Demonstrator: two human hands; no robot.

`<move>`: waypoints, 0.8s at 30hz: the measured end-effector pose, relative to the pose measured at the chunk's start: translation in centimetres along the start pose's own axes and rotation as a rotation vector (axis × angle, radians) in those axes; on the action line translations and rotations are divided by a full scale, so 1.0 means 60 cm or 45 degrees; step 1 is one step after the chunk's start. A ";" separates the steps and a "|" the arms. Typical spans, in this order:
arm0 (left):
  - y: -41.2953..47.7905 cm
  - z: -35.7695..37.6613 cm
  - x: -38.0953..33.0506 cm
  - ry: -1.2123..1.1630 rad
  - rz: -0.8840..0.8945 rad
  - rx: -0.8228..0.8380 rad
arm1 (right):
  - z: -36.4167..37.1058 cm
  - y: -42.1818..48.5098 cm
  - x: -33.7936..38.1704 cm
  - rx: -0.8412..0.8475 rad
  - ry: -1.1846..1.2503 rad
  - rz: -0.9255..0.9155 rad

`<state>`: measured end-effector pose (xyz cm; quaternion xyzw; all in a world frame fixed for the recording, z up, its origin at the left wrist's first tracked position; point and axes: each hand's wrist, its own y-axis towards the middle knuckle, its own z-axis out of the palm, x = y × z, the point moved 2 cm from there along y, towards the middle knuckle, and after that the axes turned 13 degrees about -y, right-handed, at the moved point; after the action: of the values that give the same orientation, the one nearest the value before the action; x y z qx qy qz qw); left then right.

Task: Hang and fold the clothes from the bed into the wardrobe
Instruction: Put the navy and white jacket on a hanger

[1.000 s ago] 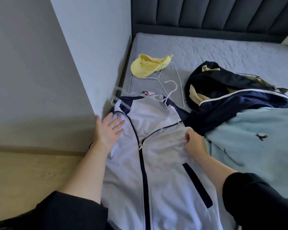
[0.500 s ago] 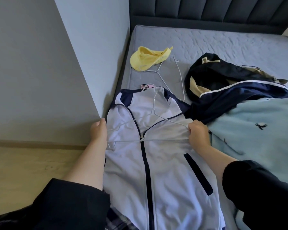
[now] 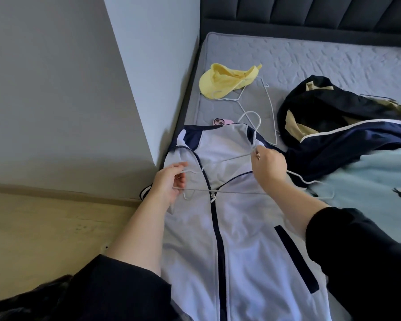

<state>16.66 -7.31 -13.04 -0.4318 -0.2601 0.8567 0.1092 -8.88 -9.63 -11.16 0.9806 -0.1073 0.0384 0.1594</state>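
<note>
While the white jacket is lying flat and face up on the near left part of the bed, a white wire hanger is being held just above its chest by 2 hands. The jacket's long axis is running near to far, with the collar pointing far toward the headboard and the hem running out of view at the near edge. The jacket is made of pale white fabric, with navy shoulder panels, a navy zip down the middle that is standing open at the neck, and 1 navy pocket strip on the right side.

The hanger's bottom bar is lying across the jacket from left to right, and its hook is pointing far, over the collar. The hanger's left end is being pinched between the thumb and fingertips of the left hand, just beside the jacket's left shoulder. The hanger's neck, just under the hook, is being gripped by the curled fingers of the right hand. The hanger's right end is reaching over a light blue garment.

A dark navy jacket is lying heaped to the right, touching the white jacket. Farther off, a yellow garment is lying partly over a 2nd wire hanger, and a pink phone is lying just beyond the collar.
</note>
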 end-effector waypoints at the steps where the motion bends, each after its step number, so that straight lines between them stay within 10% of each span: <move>1: 0.002 0.003 -0.005 -0.001 -0.041 0.031 | 0.008 0.010 0.004 0.049 -0.039 -0.003; 7: 0.056 0.013 -0.012 0.696 0.130 -0.088 | 0.076 -0.033 -0.017 0.318 -0.262 -0.179; 24: 0.152 0.018 0.001 0.519 0.330 -0.372 | 0.119 -0.057 -0.034 0.097 -0.173 -0.186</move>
<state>16.08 -15.33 -17.46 -0.6362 -0.2961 0.7123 -0.0147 -9.81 -8.33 -19.20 0.9915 -0.0447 -0.0359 0.1167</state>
